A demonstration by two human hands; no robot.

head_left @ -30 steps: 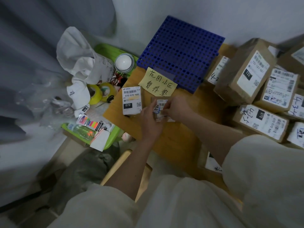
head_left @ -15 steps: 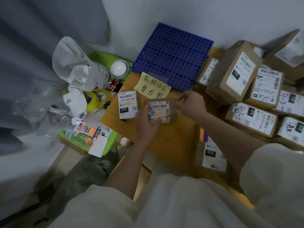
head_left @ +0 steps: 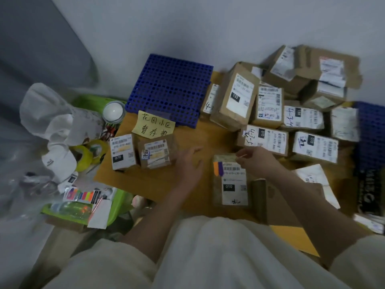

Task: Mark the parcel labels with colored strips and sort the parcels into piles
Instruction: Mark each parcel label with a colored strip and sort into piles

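Note:
Two small parcels lie side by side below a yellow handwritten note (head_left: 153, 126): one labelled 070 (head_left: 122, 151) and a brown one (head_left: 155, 153) with a yellow strip on its label. My left hand (head_left: 188, 163) hovers just right of the brown one, fingers relaxed, holding nothing. A parcel labelled 010 (head_left: 230, 180) with orange and purple strips lies in front of me. My right hand (head_left: 253, 160) is at its top right corner, fingers loosely curled; I cannot tell if it touches. A sheet of colored strips (head_left: 82, 193) sits at the left.
A heap of labelled parcels (head_left: 270, 109) fills the right side of the brown board (head_left: 158, 182). A blue perforated mat (head_left: 169, 88) leans at the wall. A green tray (head_left: 116, 203) at the left holds tape rolls (head_left: 83, 157), a bottle and a white bag.
My left hand has set the brown parcel down beside the 070 one and let go. My right hand has moved right to the 010 parcel. The view has swung right.

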